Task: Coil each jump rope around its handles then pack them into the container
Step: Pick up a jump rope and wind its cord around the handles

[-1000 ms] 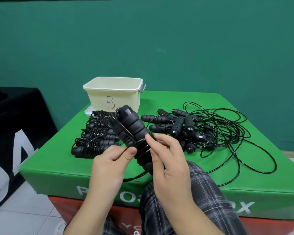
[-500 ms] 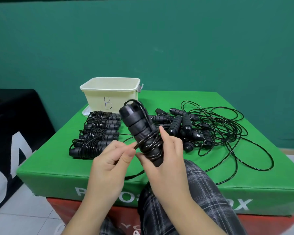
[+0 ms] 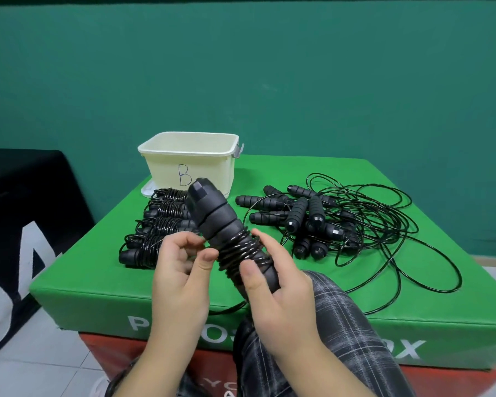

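I see the right hand (image 3: 272, 282) clamped around the lower end of the jump rope handles (image 3: 229, 233), thumb across the front, fingers curled behind. The handles tilt up and away, their top end overlapping the front wall of the container (image 3: 189, 164). Black cord (image 3: 238, 253) is wound in tight turns around the handles' middle. The left hand (image 3: 181, 270) sits just left of the handles, fingers curled, thumb and fingertips meeting at the coil; it appears to pinch the cord, though the strand itself is too thin to confirm. The container stands open at the far left of the green box (image 3: 83, 270). In front of the container lie the coiled ropes (image 3: 155, 227). To the container's right lies the uncoiled pile (image 3: 341, 222), handles clustered, cords spreading loose.
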`<action>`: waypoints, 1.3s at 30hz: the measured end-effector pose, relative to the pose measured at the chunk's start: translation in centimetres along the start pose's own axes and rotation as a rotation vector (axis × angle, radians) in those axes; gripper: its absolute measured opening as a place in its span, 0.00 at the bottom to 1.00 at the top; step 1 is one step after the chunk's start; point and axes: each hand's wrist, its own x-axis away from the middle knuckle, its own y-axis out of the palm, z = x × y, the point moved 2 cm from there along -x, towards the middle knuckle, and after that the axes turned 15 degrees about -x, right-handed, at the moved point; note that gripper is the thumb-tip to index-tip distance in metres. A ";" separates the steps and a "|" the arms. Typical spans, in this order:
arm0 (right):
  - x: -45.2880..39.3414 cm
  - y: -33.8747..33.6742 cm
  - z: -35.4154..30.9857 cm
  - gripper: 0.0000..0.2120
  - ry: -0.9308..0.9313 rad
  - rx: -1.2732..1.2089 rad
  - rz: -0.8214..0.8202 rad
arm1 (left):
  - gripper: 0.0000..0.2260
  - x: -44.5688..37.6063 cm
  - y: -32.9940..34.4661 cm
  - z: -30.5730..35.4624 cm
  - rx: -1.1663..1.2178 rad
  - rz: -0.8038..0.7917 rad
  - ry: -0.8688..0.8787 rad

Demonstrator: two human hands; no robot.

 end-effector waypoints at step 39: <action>-0.7 0.0 0.7 0.39 0.107 0.162 0.024 | 0.17 -0.4 -0.9 -0.2 -0.077 -0.368 0.193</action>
